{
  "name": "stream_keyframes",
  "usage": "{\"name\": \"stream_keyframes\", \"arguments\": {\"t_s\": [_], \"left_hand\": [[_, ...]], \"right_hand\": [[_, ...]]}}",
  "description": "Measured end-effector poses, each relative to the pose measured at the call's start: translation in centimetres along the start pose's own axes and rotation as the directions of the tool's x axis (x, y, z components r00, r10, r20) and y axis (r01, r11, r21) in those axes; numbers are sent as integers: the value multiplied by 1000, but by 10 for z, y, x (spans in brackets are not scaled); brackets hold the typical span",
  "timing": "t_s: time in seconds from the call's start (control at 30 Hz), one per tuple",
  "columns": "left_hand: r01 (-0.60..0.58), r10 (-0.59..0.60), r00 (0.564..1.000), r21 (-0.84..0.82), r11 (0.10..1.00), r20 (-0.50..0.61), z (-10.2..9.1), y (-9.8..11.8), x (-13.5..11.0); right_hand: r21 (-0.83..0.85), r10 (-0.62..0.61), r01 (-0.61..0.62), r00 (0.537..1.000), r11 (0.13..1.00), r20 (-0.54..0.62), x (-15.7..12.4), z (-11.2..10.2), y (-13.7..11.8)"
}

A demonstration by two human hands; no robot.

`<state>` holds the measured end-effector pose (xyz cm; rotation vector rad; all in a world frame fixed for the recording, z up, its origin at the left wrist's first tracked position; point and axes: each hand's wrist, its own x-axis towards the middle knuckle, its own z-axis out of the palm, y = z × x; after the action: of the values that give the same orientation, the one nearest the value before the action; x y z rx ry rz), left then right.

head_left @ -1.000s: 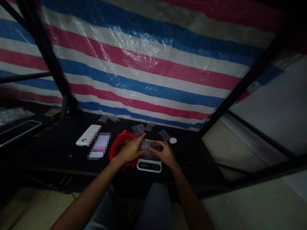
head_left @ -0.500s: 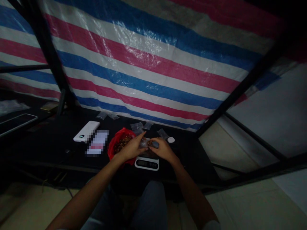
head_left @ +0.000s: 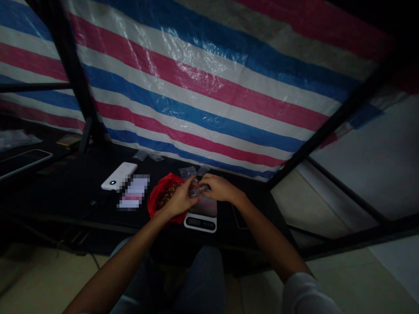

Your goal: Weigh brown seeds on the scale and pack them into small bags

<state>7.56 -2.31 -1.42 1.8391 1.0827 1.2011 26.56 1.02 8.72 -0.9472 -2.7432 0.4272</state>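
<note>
My left hand [head_left: 178,200] and my right hand [head_left: 218,187] meet above a small white digital scale [head_left: 202,216] on a dark table [head_left: 65,196]. Both pinch a small clear plastic bag [head_left: 197,190] held between them, a little above the scale's platform. A red plastic bag [head_left: 160,198] full of brown bits lies just left of the scale, under my left wrist. It is dim, and what is inside the clear bag cannot be made out.
A white power bank [head_left: 118,176] and a blurred card [head_left: 134,197] lie left of the red bag. Several small clear bags [head_left: 188,172] sit near the striped tarp [head_left: 203,87] behind the table. A dark tray [head_left: 19,161] is at far left. Black frame bars [head_left: 75,83] cross the view.
Both hands have lifted the small clear bag off the scale's platform and moved it slightly away from me. The scale's top now shows bare.
</note>
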Motion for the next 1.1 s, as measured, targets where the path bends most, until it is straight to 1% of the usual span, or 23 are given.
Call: {"name": "stream_keyframes", "arguments": {"t_s": [0.13, 0.3, 0.47, 0.57, 0.63, 0.7, 0.8, 0.87, 0.97, 1.03, 1.1], "left_hand": [[1, -2, 999, -21, 1000, -32, -4, 6, 1], [3, -4, 999, -15, 1000, -42, -6, 12, 1], [-1, 0, 999, -21, 1000, -54, -7, 16, 1], [1, -2, 998, -18, 1000, -55, -7, 17, 2], [-4, 4, 998, -10, 1000, -56, -9, 16, 2], [-26, 27, 998, 13, 1000, -48, -12, 14, 3], [-71, 72, 997, 82, 994, -11, -21, 14, 8], [-85, 83, 996, 147, 985, 21, -26, 15, 15], [-98, 87, 995, 249, 963, 55, -31, 19, 32], [-107, 85, 993, 297, 949, 86, -30, 22, 50], [-99, 59, 990, 326, 940, 130, -26, 25, 72]], "right_hand": [[1, -44, 44, 999, 999, -9, 9, -12, -7], [-14, -76, 76, 997, 997, -5, 14, -24, -15], [76, -86, 91, 995, 993, -59, 11, -29, -13], [174, -18, 40, 992, 984, -129, 2, -24, -4], [253, 61, -13, 981, 967, -185, -7, -16, 5], [319, 136, -56, 963, 946, -234, -19, -4, 16], [368, 234, -118, 929, 922, -288, -36, 24, 28], [402, 298, -159, 902, 902, -312, -45, 44, 33], [433, 354, -192, 874, 881, -333, -54, 70, 34], [428, 371, -198, 852, 882, -369, -58, 82, 34], [426, 391, -201, 817, 882, -423, -62, 92, 35]]}}
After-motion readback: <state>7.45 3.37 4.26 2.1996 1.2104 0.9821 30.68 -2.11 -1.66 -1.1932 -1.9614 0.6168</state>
